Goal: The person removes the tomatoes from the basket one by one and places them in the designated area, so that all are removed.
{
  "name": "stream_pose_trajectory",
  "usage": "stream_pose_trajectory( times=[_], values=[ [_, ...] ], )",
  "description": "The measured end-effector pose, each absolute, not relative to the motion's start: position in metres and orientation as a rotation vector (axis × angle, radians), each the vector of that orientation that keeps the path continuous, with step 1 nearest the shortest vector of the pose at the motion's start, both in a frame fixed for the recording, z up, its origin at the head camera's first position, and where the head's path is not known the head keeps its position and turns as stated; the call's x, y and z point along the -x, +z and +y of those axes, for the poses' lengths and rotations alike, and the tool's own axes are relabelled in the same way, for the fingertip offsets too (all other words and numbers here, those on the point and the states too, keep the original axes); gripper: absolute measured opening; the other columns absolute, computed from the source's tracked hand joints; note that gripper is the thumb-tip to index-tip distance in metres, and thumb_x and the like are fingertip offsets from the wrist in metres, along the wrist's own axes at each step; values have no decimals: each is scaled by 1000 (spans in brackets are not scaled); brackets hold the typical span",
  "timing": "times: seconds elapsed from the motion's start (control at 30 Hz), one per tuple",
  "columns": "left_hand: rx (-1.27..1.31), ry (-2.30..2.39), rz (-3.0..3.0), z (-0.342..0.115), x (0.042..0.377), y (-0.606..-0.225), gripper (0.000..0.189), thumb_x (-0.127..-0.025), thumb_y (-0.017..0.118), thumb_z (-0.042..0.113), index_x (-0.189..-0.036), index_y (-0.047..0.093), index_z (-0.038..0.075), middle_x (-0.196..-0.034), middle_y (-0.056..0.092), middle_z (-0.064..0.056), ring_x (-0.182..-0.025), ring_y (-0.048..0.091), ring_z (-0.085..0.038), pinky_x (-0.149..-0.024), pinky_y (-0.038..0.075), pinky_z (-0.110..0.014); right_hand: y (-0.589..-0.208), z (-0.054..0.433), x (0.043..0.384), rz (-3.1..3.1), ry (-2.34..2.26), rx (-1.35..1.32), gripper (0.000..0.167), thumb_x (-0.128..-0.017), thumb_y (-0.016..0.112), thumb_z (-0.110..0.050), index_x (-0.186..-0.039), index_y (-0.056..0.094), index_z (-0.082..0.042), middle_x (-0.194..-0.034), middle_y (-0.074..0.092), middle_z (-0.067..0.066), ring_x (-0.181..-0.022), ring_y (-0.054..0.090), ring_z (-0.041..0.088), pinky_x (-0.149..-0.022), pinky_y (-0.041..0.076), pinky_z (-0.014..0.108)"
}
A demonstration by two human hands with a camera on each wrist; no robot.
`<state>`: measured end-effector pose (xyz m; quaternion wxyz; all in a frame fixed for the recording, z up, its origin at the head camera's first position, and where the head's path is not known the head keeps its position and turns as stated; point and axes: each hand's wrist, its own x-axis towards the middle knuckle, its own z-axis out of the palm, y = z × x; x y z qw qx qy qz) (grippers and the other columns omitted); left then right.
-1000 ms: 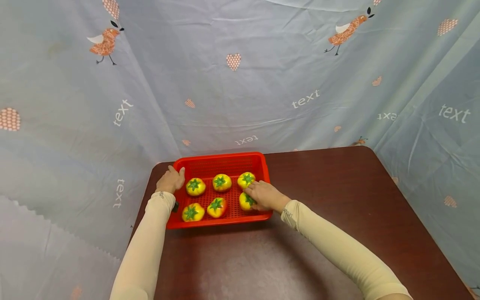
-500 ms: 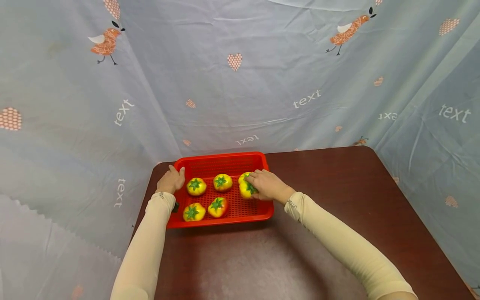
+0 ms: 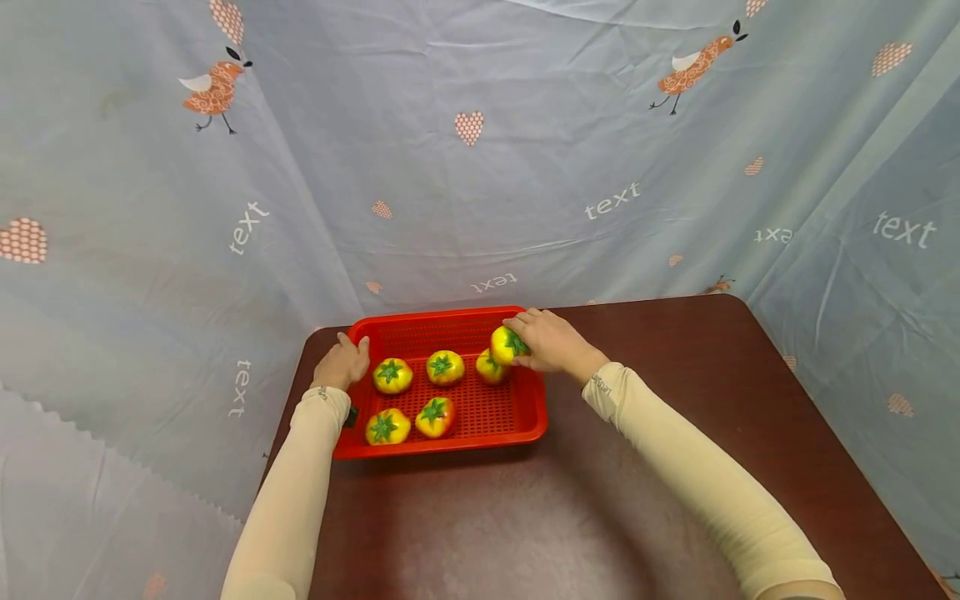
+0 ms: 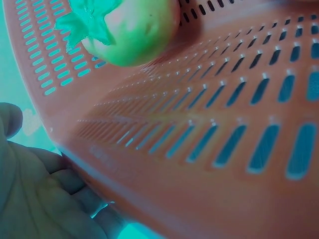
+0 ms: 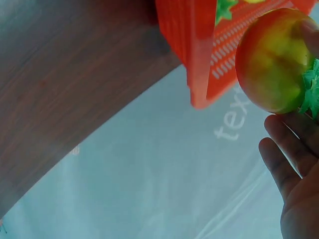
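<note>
A red plastic basket [image 3: 442,448] with slotted walls sits on the table. Inside are several yellow-red tomato-like fruits with green star-shaped leaf caps, among them a front-left fruit [image 3: 387,427] and a red-sided fruit [image 3: 436,417]. My right hand [image 3: 551,340] holds one such fruit [image 5: 271,62] between thumb and fingers, raised near the basket's back right corner. Below it, another fruit [image 3: 491,367] is partly covered. My left hand [image 3: 341,362] rests at the basket's left side; in the left wrist view its fingers lie against the outer wall, the thumb apart from it.
The dark brown table [image 3: 675,400] extends right of the basket and in front of it. A grey patterned curtain [image 3: 480,200] hangs behind the table and along both sides.
My right hand has lifted the front-right fruit and carried it backward, over the fruit behind it and toward the basket's back right corner. The left hand stays at the basket's side.
</note>
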<state>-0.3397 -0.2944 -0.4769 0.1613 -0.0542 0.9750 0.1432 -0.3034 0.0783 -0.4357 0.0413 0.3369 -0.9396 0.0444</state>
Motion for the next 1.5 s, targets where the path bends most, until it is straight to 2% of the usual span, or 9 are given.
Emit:
stream_pose_trajectory(
  times=[0.27, 0.67, 1.27, 1.5],
  values=[
    [148, 424, 2779, -295, 342, -478, 76, -105, 7, 44, -148, -7, -18, -151, 19, -42, -138, 27, -55, -114, 26, -60, -421, 100, 315, -2896, 185, -944, 62, -85, 76, -31, -136, 54, -1, -126, 63, 15, -119, 56, 32, -104, 45, 46],
    [146, 421, 2783, -296, 340, -476, 76, -105, 8, 42, -147, -6, -19, -151, 19, -43, -137, 28, -55, -114, 27, -60, -403, 133, 329, -2882, 247, -839, 63, -84, 76, -28, -134, 54, 4, -127, 62, 21, -119, 55, 37, -106, 41, 49],
    [147, 403, 2792, -292, 340, -476, 75, -105, 9, 40, -147, -5, -20, -149, 24, -42, -136, 32, -54, -113, 29, -60, -405, 165, 340, -2995, 281, -647, 65, -87, 74, -28, -136, 50, 7, -133, 57, 26, -125, 50, 42, -109, 38, 52],
    [144, 415, 2800, -292, 338, -474, 74, -105, 10, 40, -148, -4, -19, -149, 25, -42, -136, 33, -54, -112, 30, -60, -415, 175, 342, -2997, 259, -568, 63, -85, 74, -29, -132, 53, 7, -130, 59, 25, -123, 51, 42, -107, 40, 51]
  ],
)
